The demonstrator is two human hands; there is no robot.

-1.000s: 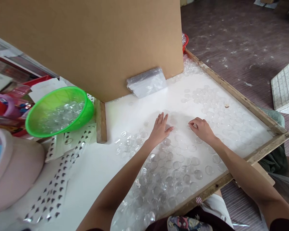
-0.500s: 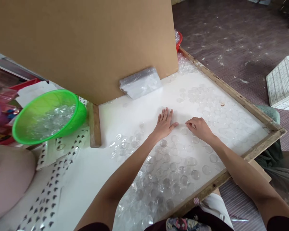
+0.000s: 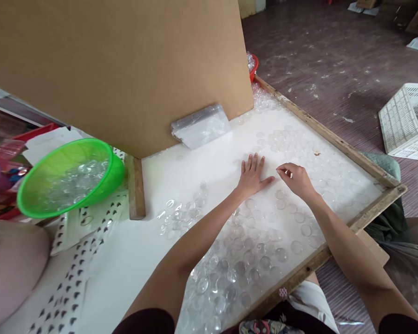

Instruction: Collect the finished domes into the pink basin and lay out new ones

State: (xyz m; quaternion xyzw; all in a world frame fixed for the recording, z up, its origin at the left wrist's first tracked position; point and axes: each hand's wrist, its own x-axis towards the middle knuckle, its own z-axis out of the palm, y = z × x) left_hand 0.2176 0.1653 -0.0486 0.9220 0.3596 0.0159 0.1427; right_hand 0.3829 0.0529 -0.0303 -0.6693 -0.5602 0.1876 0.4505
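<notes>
Many clear round plastic discs [image 3: 239, 267] lie loose over a white tabletop [image 3: 191, 167]. My left hand [image 3: 252, 177] rests flat on the white surface, fingers spread, among the discs. Just to its right, my right hand [image 3: 296, 179] is closed in a pinch, thumb and forefinger together. Whatever is between those fingertips is too small or too clear to make out. More discs [image 3: 292, 139] are spread beyond and to the right of my right hand.
A wooden rim [image 3: 334, 134] edges the table. At the back stands a large cardboard sheet [image 3: 132, 69] with a plastic-wrapped packet [image 3: 202, 126] against it. To the left is a green bowl [image 3: 114, 171] of clear pieces; a white crate [image 3: 404, 120] sits on the floor at right.
My left hand has moved to the right across the tabletop, still spread. My right hand has shifted slightly right, still pinched. The camera view has tilted a little.
</notes>
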